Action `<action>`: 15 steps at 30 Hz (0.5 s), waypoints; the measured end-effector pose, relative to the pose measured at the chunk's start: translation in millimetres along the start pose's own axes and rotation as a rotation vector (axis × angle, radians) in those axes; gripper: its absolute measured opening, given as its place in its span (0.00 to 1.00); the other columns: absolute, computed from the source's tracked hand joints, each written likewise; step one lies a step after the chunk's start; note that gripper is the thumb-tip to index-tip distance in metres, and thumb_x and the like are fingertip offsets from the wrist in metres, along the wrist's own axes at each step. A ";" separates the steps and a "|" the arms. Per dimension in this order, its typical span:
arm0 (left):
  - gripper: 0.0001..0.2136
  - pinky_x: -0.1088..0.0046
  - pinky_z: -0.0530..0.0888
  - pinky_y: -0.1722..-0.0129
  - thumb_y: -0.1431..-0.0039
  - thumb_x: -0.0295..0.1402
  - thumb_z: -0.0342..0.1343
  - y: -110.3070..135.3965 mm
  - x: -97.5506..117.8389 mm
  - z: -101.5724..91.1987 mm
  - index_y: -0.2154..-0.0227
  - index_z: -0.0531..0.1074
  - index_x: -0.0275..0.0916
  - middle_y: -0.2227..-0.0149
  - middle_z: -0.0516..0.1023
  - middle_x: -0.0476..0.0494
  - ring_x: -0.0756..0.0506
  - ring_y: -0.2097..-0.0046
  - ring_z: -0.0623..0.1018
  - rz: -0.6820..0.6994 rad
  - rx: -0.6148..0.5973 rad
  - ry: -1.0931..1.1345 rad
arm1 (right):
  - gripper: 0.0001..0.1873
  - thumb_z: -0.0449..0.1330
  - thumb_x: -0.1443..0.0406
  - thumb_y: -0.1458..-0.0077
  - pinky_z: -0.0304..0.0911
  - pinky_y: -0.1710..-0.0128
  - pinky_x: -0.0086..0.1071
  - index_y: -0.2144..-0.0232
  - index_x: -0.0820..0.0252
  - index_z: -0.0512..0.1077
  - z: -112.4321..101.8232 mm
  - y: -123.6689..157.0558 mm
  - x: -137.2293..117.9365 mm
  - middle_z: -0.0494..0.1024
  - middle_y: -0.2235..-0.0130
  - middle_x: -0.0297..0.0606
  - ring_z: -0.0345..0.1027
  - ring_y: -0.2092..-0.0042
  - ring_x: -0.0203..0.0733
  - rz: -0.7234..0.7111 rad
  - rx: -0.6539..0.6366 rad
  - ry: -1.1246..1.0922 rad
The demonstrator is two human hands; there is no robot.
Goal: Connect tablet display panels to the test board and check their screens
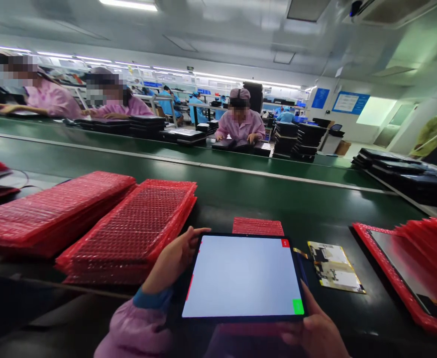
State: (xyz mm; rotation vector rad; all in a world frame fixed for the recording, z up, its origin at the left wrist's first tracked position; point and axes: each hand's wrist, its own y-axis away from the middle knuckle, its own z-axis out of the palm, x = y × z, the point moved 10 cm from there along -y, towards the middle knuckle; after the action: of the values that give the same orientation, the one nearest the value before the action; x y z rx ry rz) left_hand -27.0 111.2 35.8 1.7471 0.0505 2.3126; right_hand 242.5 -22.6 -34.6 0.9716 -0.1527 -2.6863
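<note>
I hold a tablet [243, 276] with a lit pale screen, a red mark at its top right corner and a green square at its bottom right. My left hand [173, 258] grips its left edge, thumb resting on the top left corner. My right hand [315, 330] holds the lower right corner from beneath, thumb by the green square. A small circuit board [334, 266] on a flex cable lies just right of the tablet. A red bubble-wrap bag [258, 226] lies under the tablet's far edge.
Two stacks of red bubble-wrap bags [129, 228] [50, 209] sit left of me. At the right, red bags and a dark panel [408, 263]. A green conveyor belt [241, 186] runs across. Beyond it, workers in pink coats [241, 124] sit behind stacks of dark panels [300, 139].
</note>
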 end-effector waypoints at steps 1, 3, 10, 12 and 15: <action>0.22 0.74 0.73 0.73 0.49 0.46 0.62 -4.0 8.4 0.1 0.56 0.74 0.36 0.71 0.80 0.46 0.47 0.72 0.78 0.007 0.012 -0.070 | 0.25 0.63 0.65 0.58 0.71 0.66 0.40 0.57 0.31 0.75 1.4 1.0 1.2 0.83 0.61 0.32 0.78 0.62 0.52 0.003 0.004 -0.005; 0.21 0.75 0.71 0.74 0.52 0.43 0.64 -11.7 27.0 0.9 0.58 0.75 0.34 0.74 0.79 0.46 0.47 0.73 0.76 0.077 0.040 -0.275 | 0.25 0.64 0.65 0.59 0.70 0.64 0.42 0.58 0.32 0.76 4.4 2.6 2.3 0.83 0.61 0.33 0.78 0.62 0.53 0.006 0.004 -0.015; 0.05 0.59 0.56 0.38 0.55 0.36 0.64 12.4 58.8 44.0 0.77 0.78 0.42 0.55 0.80 0.41 0.35 0.41 0.67 0.406 0.056 -0.639 | 0.26 0.61 0.65 0.59 0.68 0.61 0.50 0.57 0.31 0.74 0.7 -1.2 0.9 0.82 0.61 0.28 0.78 0.61 0.55 -0.080 0.058 0.061; 0.03 0.60 0.62 0.42 0.50 0.36 0.62 41.3 42.8 73.5 0.74 0.78 0.44 0.60 0.82 0.45 0.37 0.49 0.75 0.350 -0.146 -0.677 | 0.25 0.60 0.64 0.57 0.69 0.60 0.49 0.56 0.29 0.73 -2.5 -3.7 -1.3 0.82 0.58 0.28 0.77 0.60 0.54 -0.135 0.062 0.074; 0.08 0.67 0.73 0.61 0.44 0.40 0.58 94.7 -6.9 108.8 0.70 0.77 0.42 0.66 0.83 0.42 0.41 0.63 0.80 0.015 -0.595 -0.531 | 0.24 0.58 0.59 0.51 0.71 0.62 0.51 0.51 0.29 0.70 -12.9 -0.6 -20.7 0.81 0.56 0.30 0.78 0.61 0.54 -0.340 0.137 0.340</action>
State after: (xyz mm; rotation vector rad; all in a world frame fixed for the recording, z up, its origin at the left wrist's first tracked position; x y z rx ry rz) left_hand 62.1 5.1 76.5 1.9297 -0.6669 1.5542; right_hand 265.8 -16.0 -32.0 1.6084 -0.1097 -2.7769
